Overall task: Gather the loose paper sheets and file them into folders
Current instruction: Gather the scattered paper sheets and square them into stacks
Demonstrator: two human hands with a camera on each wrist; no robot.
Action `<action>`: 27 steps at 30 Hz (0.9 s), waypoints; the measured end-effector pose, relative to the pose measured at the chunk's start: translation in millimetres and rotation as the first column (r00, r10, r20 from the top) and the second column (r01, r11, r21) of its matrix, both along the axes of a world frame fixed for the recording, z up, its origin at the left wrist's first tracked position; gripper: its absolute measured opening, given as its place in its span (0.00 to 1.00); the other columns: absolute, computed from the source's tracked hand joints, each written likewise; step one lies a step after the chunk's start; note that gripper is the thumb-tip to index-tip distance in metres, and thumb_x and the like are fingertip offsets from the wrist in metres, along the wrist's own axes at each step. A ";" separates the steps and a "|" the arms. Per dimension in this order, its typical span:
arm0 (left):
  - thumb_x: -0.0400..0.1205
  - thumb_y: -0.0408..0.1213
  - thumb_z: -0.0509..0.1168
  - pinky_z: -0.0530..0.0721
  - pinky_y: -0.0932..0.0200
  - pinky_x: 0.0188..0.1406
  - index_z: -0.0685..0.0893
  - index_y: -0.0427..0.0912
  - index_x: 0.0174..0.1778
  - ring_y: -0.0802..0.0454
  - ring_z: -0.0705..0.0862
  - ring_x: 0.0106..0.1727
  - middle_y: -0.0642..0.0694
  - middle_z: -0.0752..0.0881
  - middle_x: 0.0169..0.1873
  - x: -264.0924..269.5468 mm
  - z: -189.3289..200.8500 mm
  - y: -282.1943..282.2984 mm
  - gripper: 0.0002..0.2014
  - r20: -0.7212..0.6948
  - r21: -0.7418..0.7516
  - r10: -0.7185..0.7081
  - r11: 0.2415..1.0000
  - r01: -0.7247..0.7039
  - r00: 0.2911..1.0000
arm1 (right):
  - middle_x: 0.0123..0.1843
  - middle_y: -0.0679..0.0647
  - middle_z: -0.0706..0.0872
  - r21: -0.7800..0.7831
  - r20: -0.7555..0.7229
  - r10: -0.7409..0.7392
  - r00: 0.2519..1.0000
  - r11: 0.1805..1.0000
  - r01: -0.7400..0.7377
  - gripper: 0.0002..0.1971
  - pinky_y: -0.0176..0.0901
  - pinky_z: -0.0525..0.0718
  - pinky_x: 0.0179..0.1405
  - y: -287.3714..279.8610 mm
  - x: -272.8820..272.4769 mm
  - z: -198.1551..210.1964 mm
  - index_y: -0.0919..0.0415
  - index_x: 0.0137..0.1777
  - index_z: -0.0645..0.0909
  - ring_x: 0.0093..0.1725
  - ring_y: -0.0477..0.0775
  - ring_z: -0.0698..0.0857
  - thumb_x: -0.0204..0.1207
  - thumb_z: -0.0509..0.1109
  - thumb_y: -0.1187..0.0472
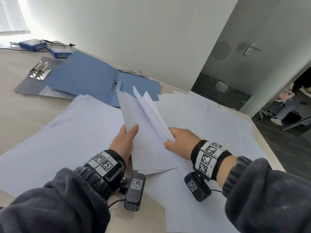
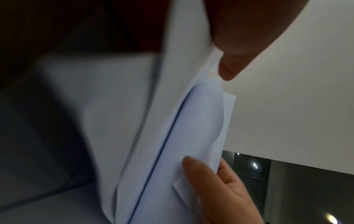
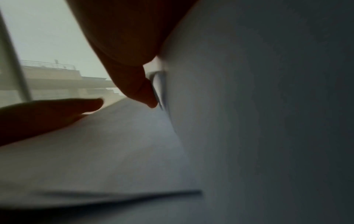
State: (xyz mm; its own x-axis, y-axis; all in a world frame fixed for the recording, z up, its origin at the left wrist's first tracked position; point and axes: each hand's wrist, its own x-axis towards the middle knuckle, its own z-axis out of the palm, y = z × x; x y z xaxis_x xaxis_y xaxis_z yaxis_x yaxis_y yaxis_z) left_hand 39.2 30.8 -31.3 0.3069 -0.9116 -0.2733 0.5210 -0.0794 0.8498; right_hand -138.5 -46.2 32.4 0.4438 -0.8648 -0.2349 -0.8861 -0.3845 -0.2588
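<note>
Both hands hold a bundle of white paper sheets (image 1: 144,132) lifted above the table, its far corners fanned out. My left hand (image 1: 125,140) pinches the bundle's left edge, thumb on top; in the left wrist view that thumb (image 2: 235,57) lies against the paper (image 2: 172,106). My right hand (image 1: 180,142) grips the right edge, which stands tilted up. More loose sheets (image 1: 67,137) cover the table below. An open blue folder (image 1: 87,78) lies behind them, a grey folder with a metal clip (image 1: 39,72) to its left.
Two blue boxes (image 1: 48,47) with cables sit at the table's far left. The table's right edge (image 1: 267,140) drops off toward a glass door (image 1: 244,64) with a person standing beyond it. A white wall runs behind the table.
</note>
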 end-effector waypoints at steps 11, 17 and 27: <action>0.63 0.37 0.67 0.84 0.32 0.61 0.82 0.56 0.60 0.40 0.89 0.55 0.47 0.91 0.52 6.4 -16.0 -9.1 0.27 0.280 0.049 -0.068 0.997 0.056 0.958 | 0.66 0.35 0.83 0.193 0.096 0.131 0.987 0.970 -0.147 0.27 0.42 0.78 0.68 36.8 -7.9 -4.1 0.33 0.77 0.71 0.62 0.41 0.82 0.78 0.68 0.35; 0.58 0.30 0.61 0.85 0.34 0.60 0.84 0.52 0.50 0.35 0.88 0.52 0.41 0.89 0.47 -2.6 5.0 1.3 0.24 0.342 0.057 -0.073 0.997 0.057 0.937 | 0.73 0.42 0.81 0.110 0.199 -0.112 0.974 0.990 0.092 0.24 0.45 0.78 0.71 15.9 -53.3 -6.0 0.42 0.76 0.75 0.68 0.45 0.81 0.80 0.69 0.41; 0.83 0.26 0.65 0.89 0.46 0.42 0.83 0.42 0.63 0.40 0.91 0.45 0.38 0.92 0.49 -18.5 40.7 18.1 0.14 0.148 -0.148 -0.136 0.976 0.158 0.980 | 0.60 0.48 0.90 0.295 0.614 -0.439 0.656 0.899 0.325 0.23 0.45 0.90 0.51 9.7 -113.4 10.9 0.52 0.69 0.79 0.52 0.50 0.92 0.76 0.78 0.48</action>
State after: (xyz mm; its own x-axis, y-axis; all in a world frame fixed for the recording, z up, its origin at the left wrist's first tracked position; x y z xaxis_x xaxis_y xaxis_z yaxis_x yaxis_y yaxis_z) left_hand 20.7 49.0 9.5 0.1908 -0.9777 -0.0874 0.3926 -0.0057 0.9197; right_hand -251.9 -36.5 43.3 0.1698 -0.9733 -0.1544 -0.5305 0.0418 -0.8466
